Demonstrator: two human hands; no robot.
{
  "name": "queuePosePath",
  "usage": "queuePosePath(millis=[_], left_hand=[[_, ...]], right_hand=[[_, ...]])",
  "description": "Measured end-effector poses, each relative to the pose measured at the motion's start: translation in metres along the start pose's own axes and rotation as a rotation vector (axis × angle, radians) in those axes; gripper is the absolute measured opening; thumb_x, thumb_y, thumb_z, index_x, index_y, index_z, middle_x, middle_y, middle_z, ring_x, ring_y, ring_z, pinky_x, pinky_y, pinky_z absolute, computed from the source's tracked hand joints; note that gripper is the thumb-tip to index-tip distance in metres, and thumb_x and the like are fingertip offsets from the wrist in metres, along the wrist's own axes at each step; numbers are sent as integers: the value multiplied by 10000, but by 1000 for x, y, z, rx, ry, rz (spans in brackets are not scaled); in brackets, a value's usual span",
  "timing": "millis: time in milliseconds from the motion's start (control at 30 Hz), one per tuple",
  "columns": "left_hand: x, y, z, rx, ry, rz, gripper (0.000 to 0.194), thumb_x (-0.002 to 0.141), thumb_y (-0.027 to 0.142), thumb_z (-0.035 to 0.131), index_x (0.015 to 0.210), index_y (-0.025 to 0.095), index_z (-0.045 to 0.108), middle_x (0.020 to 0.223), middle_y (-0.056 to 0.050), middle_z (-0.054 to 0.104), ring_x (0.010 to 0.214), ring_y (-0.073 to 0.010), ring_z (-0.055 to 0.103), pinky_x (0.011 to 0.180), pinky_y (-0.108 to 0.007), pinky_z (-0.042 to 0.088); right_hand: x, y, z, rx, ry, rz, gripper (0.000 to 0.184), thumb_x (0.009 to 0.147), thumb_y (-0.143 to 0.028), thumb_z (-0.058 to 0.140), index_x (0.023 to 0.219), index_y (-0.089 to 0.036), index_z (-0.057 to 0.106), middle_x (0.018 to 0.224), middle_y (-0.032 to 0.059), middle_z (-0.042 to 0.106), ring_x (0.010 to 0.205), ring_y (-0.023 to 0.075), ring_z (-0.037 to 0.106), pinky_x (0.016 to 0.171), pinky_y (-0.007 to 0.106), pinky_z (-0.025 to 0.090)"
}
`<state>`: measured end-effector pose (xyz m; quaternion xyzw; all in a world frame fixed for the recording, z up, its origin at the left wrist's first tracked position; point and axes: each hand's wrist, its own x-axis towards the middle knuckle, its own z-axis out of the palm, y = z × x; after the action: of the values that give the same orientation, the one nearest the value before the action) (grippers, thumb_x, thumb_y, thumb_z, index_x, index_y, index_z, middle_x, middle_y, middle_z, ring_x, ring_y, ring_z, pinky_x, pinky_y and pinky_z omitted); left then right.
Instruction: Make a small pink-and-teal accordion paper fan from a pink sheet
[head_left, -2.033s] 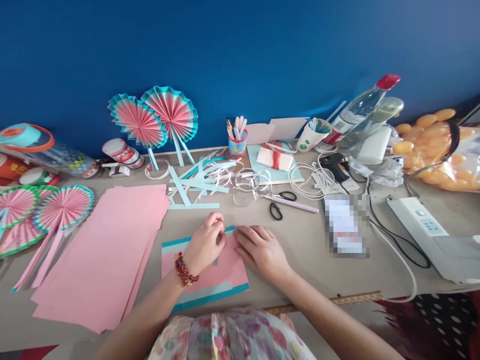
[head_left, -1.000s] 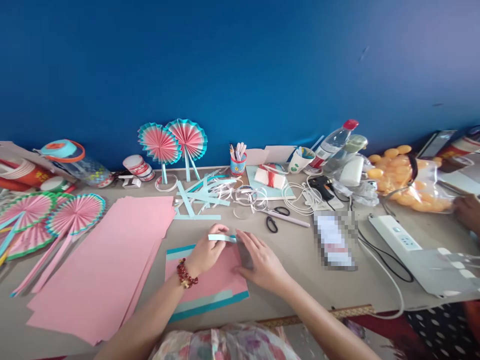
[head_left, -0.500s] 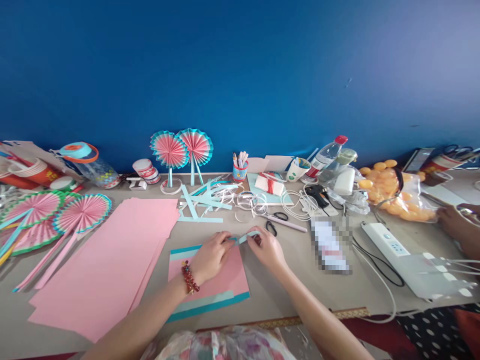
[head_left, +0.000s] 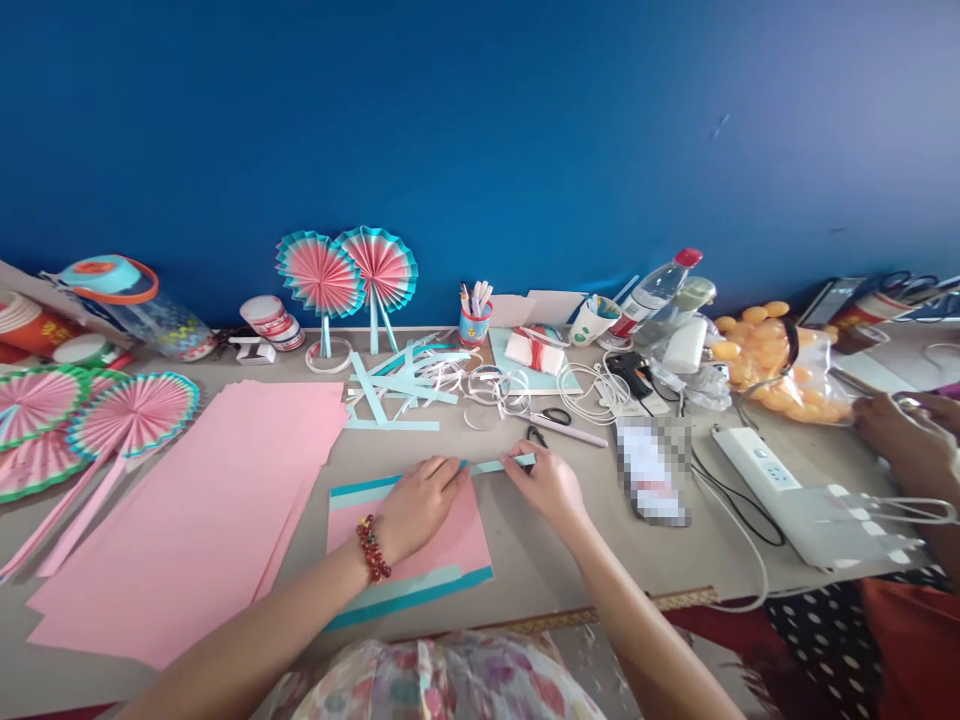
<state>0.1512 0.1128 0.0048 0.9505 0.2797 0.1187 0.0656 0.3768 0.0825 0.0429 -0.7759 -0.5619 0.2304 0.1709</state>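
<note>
A pink paper sheet with teal bands (head_left: 442,545) lies on the table in front of me. My left hand (head_left: 418,503), with a red bead bracelet on the wrist, rests on the sheet's top edge and pinches one end of a light blue strip (head_left: 491,466). My right hand (head_left: 550,484) pinches the strip's other end, just past the sheet's right corner. The strip is stretched out between both hands, low over the table.
A stack of pink paper (head_left: 202,510) lies left; paper fans (head_left: 120,415) beyond it, two more (head_left: 349,272) standing at the wall. Cut strips (head_left: 405,385), scissors (head_left: 559,422), a glue gun (head_left: 630,368), a power strip (head_left: 765,472) and another person's hands (head_left: 900,440) are right.
The light blue strip has come off the sheet's top edge. My right hand has drawn its free end to the right, so it is now pulled out straight between both hands.
</note>
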Motion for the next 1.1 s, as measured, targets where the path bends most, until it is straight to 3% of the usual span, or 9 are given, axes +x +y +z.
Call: queuePosePath(millis=[567,867,1100], left_hand=[[-4,-4,6,21,-16,28,479,945,65,390,1404,182,457,1315,-115,573,1161,-250,528,968,-415,489],[-7,-4,13,-41,9,-9,494,946,69,403,1418,207,442,1347,-108,568,1206,-243,536,990,-405,485],[-7,-5,10,-98,21,-13,473,954,68,383,1393,214,484,1325,-98,583,1190,-226,546,1024,-403,476]], right_hand=[[0,9,2,-118,-38,-48,149,855,-338,588,778,-241,671,554,-37,549,487,129,478,517,231,252],[-12,16,8,-142,42,-163,168,873,-281,526,749,-220,622,707,19,651,688,178,588,610,241,337],[-27,46,-1,23,102,-29,299,897,-463,503,737,-228,596,667,-4,609,559,152,494,550,239,331]])
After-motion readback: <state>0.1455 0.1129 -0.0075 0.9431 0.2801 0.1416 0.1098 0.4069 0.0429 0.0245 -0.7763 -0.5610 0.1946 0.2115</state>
